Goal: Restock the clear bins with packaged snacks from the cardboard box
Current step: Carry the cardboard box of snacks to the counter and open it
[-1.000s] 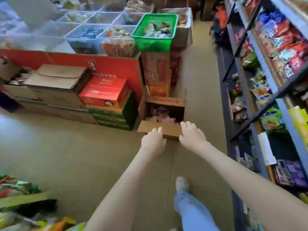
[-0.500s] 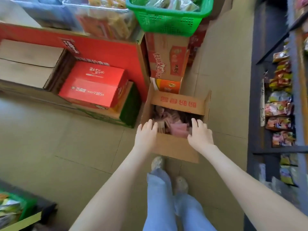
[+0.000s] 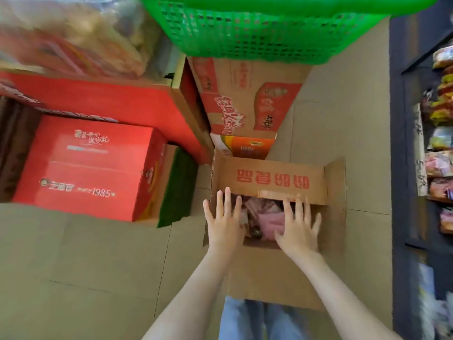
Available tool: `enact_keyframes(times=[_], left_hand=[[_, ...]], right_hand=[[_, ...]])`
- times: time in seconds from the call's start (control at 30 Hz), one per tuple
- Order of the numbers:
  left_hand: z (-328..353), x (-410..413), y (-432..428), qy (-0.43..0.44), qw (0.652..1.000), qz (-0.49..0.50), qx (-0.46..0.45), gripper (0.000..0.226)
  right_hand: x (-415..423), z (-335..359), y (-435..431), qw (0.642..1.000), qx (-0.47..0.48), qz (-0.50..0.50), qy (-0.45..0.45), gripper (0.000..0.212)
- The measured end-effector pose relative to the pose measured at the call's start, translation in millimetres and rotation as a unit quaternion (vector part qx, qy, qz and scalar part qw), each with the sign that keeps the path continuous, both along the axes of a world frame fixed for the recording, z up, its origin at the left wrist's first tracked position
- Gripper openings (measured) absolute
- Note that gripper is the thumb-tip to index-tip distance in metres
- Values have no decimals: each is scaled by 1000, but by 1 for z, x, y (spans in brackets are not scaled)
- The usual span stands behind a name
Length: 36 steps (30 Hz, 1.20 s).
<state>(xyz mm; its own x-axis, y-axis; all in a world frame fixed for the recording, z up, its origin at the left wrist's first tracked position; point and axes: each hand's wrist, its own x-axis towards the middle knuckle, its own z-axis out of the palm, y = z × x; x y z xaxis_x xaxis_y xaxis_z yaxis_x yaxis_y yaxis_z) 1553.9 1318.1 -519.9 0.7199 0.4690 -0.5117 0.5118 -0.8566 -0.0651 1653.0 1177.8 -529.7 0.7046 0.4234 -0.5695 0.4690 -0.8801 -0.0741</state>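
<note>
Now both sets of fingers are spread, holding nothing: left hand (image 3: 224, 223) over the left edge of the open brown cardboard box (image 3: 269, 179) on the floor, right hand (image 3: 297, 227) above the pink plastic snack packets (image 3: 267, 217) inside. Best to scoop several together from beneath.

Open cardboard box (image 3: 269, 177) — pink snack pkts (image 3: 268, 218) inside

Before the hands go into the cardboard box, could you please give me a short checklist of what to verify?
1. Cardboard box flaps folded open: ok.
2. Pink snack packets visible inside the box: ok.
3. Left hand open and holding nothing: ok.
4. Right hand open and holding nothing: ok.
5. Nothing lying over the box opening except the hands: ok.
6. Room left in the clear bin: cannot tell, it is blurred and cut off.
</note>
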Motion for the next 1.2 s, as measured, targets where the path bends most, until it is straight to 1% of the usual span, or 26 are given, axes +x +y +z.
enact_keyframes(times=[0.1,0.17,0.3,0.37,0.43,0.5,0.6,0.67,0.73,0.8,0.87,0.9,0.93,1.0,1.07,1.13,1.2], left_hand=[[-21,6,11,22,1000,9,5,80],[-37,10,14,49,999,11,5,79],[-52,18,14,88,996,-20,11,82],[-56,27,11,95,995,-27,-4,84],[-58,32,7,93,995,-26,-26,79],[-63,38,-1,92,994,-43,-50,74],[-75,50,-14,87,991,-74,-75,77],[-87,61,-19,87,990,-76,-77,79],[-102,67,-21,95,991,-52,-82,80],[-118,70,-20,118,988,-27,-99,82],[-131,68,-18,143,983,-24,-116,84],[-135,67,-19,146,981,-24,-122,84],[-138,64,-20,144,981,-25,-126,82],[-138,55,-28,130,983,-28,-125,75],[-135,39,-42,112,984,-28,-133,72],[-133,20,-57,115,979,-41,-161,74],[-132,1,-73,137,970,-81,-186,78]], right_hand=[[12,-20,-1,1000,-26,-10,-13,96],[29,-29,-11,997,-63,-28,-39,101],[62,-40,-42,982,-127,-123,-73,108],[74,-46,-54,973,-131,-179,-59,109],[76,-50,-58,969,-120,-216,-29,108],[71,-55,-58,973,-111,-199,-27,107],[56,-69,-50,987,-89,-116,-67,105],[50,-82,-42,993,-85,-56,-66,98],[51,-100,-39,995,-76,-56,-19,84],[53,-122,-43,991,-45,-104,75,72],[53,-144,-54,969,-19,-171,178,63],[50,-152,-61,958,-16,-203,202,61],[45,-157,-69,952,-21,-227,206,60],[30,-161,-85,948,-55,-239,203,66],[10,-160,-101,948,-94,-208,221,80],[-11,-156,-115,947,-111,-181,240,90],[-29,-153,-125,947,-114,-175,243,95]])
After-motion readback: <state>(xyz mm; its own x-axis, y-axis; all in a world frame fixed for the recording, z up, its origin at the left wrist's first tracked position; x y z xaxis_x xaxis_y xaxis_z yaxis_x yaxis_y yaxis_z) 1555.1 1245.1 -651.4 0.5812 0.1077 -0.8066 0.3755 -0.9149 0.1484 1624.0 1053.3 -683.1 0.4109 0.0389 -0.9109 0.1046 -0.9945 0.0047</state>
